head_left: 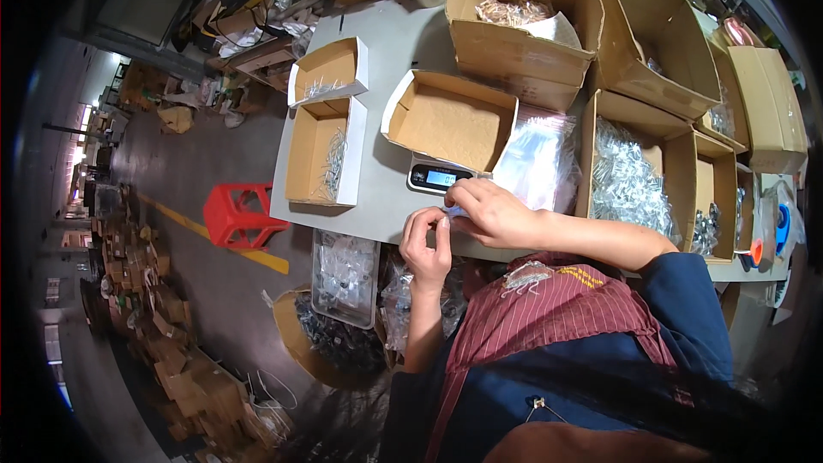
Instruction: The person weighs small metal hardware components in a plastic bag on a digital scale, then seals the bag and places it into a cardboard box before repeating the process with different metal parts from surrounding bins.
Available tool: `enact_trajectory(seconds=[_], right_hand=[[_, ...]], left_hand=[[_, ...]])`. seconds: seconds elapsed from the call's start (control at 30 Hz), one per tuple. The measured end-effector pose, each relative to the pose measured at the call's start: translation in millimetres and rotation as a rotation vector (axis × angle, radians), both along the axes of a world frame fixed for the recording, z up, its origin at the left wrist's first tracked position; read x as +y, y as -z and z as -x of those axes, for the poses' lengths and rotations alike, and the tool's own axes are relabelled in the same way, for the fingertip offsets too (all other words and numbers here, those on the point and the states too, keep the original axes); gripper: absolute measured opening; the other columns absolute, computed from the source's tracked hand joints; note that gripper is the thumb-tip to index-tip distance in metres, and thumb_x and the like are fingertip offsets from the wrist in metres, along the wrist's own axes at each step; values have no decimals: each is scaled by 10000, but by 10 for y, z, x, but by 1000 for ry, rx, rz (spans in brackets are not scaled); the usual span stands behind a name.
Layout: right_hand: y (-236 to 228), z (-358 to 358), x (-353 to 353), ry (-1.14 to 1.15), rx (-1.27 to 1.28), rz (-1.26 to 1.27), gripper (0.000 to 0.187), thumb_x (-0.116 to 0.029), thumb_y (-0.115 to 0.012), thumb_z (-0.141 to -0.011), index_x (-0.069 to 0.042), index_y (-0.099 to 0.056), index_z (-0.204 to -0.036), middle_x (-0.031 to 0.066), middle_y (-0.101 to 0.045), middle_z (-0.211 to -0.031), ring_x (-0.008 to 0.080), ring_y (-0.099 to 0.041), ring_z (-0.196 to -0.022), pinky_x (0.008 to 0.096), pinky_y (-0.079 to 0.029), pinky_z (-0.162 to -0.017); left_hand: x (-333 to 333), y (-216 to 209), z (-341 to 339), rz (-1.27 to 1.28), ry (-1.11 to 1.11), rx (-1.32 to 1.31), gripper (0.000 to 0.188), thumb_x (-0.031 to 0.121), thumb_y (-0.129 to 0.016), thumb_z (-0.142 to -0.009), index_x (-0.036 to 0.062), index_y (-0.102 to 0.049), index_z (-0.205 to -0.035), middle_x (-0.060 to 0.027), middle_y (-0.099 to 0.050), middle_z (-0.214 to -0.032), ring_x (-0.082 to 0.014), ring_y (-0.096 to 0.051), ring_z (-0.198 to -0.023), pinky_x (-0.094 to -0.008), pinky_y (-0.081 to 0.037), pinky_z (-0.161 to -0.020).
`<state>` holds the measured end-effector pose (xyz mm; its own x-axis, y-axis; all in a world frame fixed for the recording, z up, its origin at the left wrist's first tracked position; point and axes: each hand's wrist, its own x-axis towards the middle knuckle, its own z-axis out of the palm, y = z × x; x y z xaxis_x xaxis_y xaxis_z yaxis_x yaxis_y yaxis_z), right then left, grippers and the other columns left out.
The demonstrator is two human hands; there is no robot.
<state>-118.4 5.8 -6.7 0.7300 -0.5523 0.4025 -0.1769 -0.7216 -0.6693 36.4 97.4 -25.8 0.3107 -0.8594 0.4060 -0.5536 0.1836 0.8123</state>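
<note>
Looks like the plastic-handling step rn, left hand (426, 247) and right hand (489, 210) pinched nearly closed on a small bluish-clear plastic piece (455, 212), next probably wants a steady touch.

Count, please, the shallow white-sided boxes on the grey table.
3: front box at the table's left edge, rear box behind it, third box on the scale. Tall cartons may hide others.

You've got a small, bluish, see-through piece (455, 212), looks like thin plastic. It's off the worktop (386, 219), pinched in your right hand (493, 213) at 3 o'clock; left hand (426, 247) fingertips right beside it at 7, can't confirm contact. Scale (437, 177) near it at 11. Your fingers cover most of it; tilt unreadable.
</note>
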Motion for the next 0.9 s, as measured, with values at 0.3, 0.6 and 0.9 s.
enact_trajectory(seconds=[0.3, 0.6, 0.9], right_hand=[[21, -60, -59, -97, -15, 239, 256, -129, -684, -742, -16, -539, -920, 128, -539, -881, 312, -541, -857, 403, -433, -790], [176, 109, -281, -140, 92, 424, 301, -184, -705, -698, -32, -507, -866, 113, -509, -856, 286, -527, -841, 384, -436, -789], [68, 296, -280, -109, 112, 393, 283, -174, -704, -721, -39, -506, -871, 110, -498, -845, 286, -525, -834, 390, -430, -784]], left_hand=[[6, 70, -34, -1, -19, 32, 83, 1, -627, -841, -32, -623, -917, -119, -660, -880, -220, -626, -793, -316, -507, -746], [29, 340, -425, -64, -192, 218, 113, 80, -668, -857, -22, -641, -898, -83, -667, -796, -173, -615, -733, -304, -485, -711], [-14, 520, -523, -51, -157, 397, 95, 47, -627, -920, -27, -609, -976, -18, -610, -871, -75, -544, -795, -221, -443, -715]])
